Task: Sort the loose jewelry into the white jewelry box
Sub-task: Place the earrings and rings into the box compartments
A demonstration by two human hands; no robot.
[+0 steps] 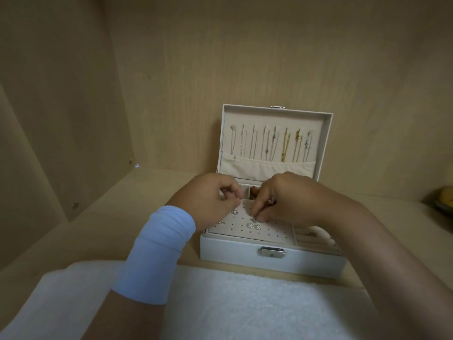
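The white jewelry box point(230, 251) stands open on a wooden shelf, its lid upright with several silver and gold chains point(284, 146) hung inside. Its front tray is a perforated earring panel point(245, 231) that carries a pair of round sparkly studs point(254, 226). My right hand point(289, 200) hovers over the panel and pinches a small earring point(253, 220) against it. My left hand point(213, 200), with a light blue wristband, is curled over the panel's left side, its fingertips pinched together; what they hold is too small to make out. Another stud point(234, 212) sits just below it.
A white towel point(245, 303) lies in front of the box near me. Wooden walls close the shelf at the left and back. A dark dish with something yellow point(443, 200) sits at the far right. Ring rolls point(316, 235) fill the box's right side.
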